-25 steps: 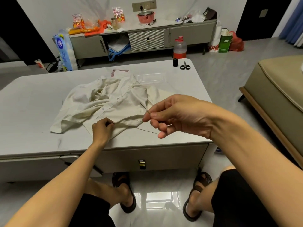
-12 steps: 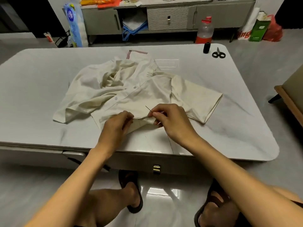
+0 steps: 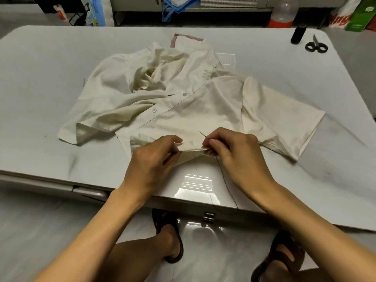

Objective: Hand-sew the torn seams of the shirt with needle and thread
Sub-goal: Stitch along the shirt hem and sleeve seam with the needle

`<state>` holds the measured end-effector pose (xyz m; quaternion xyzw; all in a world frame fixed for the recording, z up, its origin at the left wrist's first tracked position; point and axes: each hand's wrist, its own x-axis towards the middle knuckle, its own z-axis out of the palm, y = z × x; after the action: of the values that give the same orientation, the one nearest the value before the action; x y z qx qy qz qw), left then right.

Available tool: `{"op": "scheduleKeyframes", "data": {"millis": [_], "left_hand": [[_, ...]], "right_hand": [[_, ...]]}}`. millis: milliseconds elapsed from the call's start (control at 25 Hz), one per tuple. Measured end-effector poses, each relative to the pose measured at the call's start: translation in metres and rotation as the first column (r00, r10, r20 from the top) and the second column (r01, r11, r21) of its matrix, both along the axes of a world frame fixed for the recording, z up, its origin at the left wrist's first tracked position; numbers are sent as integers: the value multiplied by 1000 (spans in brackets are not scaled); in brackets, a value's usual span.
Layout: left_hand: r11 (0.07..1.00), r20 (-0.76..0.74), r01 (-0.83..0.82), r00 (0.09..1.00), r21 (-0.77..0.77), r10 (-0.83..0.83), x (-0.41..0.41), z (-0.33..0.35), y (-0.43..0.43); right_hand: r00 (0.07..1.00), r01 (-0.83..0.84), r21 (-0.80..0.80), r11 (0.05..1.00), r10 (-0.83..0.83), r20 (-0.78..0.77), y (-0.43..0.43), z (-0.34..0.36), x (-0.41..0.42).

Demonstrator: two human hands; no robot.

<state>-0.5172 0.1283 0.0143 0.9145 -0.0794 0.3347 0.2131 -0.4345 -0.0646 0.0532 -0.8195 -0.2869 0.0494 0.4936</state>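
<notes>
left hand [image 3: 153,162] pinches shirt [image 3: 203,102] hem; right hand [image 3: 238,158] pinches needle [image 3: 202,133].

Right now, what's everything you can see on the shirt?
The shirt is cream, thin woven-looking cloth, short-sleeved, with pale buttons down the front. It lies crumpled and partly spread on the grey table, collar end rumpled at the far side, one sleeve flat to the right, the other folded at left. The left hand pinches its near hem, and the right hand holds a needle at the same edge. Dark thread trails from the hem toward the table's near edge.
</notes>
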Motion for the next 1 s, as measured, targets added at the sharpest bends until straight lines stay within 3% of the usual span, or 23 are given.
{"op": "scheduleKeyframes", "data": {"millis": [440, 1000], "left_hand": [[997, 19, 67, 998, 27, -67, 0, 5, 1], [998, 7, 57, 998, -18, -57, -3, 9, 1]], "right_hand": [[943, -141, -137, 980, 175, 282, -8, -11, 5], [918, -195, -167, 966, 240, 315, -5, -14, 11]]}}
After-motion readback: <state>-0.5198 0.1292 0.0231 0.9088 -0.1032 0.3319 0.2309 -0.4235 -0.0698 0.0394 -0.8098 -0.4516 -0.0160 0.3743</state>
